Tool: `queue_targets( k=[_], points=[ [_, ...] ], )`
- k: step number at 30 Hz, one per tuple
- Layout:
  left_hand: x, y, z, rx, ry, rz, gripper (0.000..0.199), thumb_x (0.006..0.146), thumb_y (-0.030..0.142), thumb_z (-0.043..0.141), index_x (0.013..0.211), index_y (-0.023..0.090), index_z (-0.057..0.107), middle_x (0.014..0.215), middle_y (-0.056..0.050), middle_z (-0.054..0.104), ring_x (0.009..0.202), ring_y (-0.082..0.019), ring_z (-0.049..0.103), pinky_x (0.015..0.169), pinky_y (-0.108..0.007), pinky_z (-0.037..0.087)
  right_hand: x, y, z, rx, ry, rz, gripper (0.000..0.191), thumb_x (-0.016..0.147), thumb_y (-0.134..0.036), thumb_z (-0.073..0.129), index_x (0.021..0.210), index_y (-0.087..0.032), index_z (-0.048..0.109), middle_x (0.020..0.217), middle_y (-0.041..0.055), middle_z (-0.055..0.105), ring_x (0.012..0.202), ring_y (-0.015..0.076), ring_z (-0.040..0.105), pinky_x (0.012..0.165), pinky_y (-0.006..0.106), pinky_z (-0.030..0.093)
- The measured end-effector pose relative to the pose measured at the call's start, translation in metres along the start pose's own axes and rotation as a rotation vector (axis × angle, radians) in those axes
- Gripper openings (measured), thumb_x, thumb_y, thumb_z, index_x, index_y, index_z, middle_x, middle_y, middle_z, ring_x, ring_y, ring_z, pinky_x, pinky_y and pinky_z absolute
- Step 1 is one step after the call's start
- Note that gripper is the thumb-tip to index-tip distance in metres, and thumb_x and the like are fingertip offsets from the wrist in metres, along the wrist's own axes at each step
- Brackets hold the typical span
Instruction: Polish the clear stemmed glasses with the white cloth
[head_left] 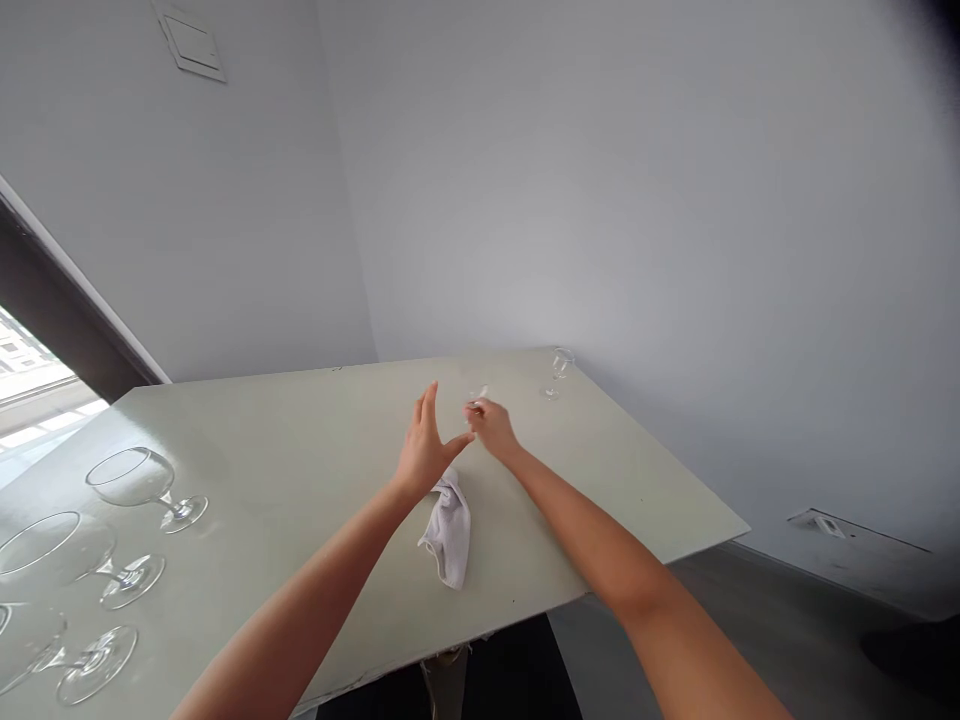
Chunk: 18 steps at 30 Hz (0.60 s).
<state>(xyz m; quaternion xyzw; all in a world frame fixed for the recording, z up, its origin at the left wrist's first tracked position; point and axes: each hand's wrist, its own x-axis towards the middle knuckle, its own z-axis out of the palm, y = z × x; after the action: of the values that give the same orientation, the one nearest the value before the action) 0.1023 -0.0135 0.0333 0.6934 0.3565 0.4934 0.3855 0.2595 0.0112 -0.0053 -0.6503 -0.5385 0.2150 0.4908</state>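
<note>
My left hand (429, 445) is raised over the middle of the table, its fingers and thumb spread with nothing between them. A light cloth (451, 530) lies just below it, partly hidden by the hand at its upper end. To the right, my right hand (491, 425) has its fingers closed around part of a small clear glass (480, 394), whose top shows above the fingers. Most of that glass is hidden or faint. Another clear stemmed glass (559, 366) stands near the table's far right corner.
Several large stemmed glasses, one of them the farthest wine glass (133, 478), line the left side of the pale table (300, 450). Grey walls meet behind the table. A wall switch is at the upper left, a window at the left edge.
</note>
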Motion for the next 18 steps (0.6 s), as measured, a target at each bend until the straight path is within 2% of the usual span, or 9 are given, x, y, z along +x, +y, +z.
queue_targets(
  k=[3, 7, 12, 18],
  points=[
    [-0.014, -0.02, -0.025, 0.142, -0.004, -0.071, 0.065, 0.068, 0.032, 0.065, 0.127, 0.032, 0.037, 0.131, -0.007, 0.041, 0.123, -0.027, 0.037, 0.097, -0.045, 0.032, 0.031, 0.039, -0.033, -0.031, 0.132, 0.147, 0.014, 0.071, -0.019, 0.05, 0.079, -0.017, 0.061, 0.06, -0.0013, 0.058, 0.056, 0.0117, 0.052, 0.064, 0.024, 0.041],
    [-0.036, -0.056, -0.056, 0.271, 0.051, -0.214, 0.052, 0.075, 0.032, 0.055, 0.125, 0.033, 0.038, 0.125, -0.006, 0.047, 0.117, -0.023, 0.043, 0.093, -0.043, 0.036, 0.057, 0.082, -0.064, -0.042, 0.26, 0.287, 0.022, 0.073, -0.018, 0.048, 0.091, -0.012, 0.059, 0.07, 0.004, 0.061, 0.053, 0.0109, 0.052, 0.058, 0.024, 0.041],
    [-0.044, -0.086, -0.066, 0.296, 0.117, -0.312, 0.047, 0.075, 0.03, 0.054, 0.12, 0.03, 0.041, 0.118, -0.007, 0.052, 0.111, -0.022, 0.047, 0.089, -0.041, 0.04, 0.079, 0.102, -0.062, -0.039, 0.306, 0.323, 0.024, 0.074, -0.019, 0.049, 0.094, -0.011, 0.059, 0.076, 0.0077, 0.062, 0.05, 0.0112, 0.052, 0.052, 0.025, 0.041],
    [-0.043, -0.092, -0.064, 0.202, 0.171, -0.33, 0.044, 0.07, 0.027, 0.057, 0.113, 0.029, 0.048, 0.112, -0.006, 0.054, 0.106, -0.022, 0.05, 0.088, -0.04, 0.04, 0.095, 0.106, -0.055, -0.05, 0.322, 0.304, 0.02, 0.072, -0.018, 0.05, 0.088, -0.012, 0.059, 0.069, 0.0056, 0.06, 0.049, 0.0111, 0.051, 0.051, 0.024, 0.041]
  ],
)
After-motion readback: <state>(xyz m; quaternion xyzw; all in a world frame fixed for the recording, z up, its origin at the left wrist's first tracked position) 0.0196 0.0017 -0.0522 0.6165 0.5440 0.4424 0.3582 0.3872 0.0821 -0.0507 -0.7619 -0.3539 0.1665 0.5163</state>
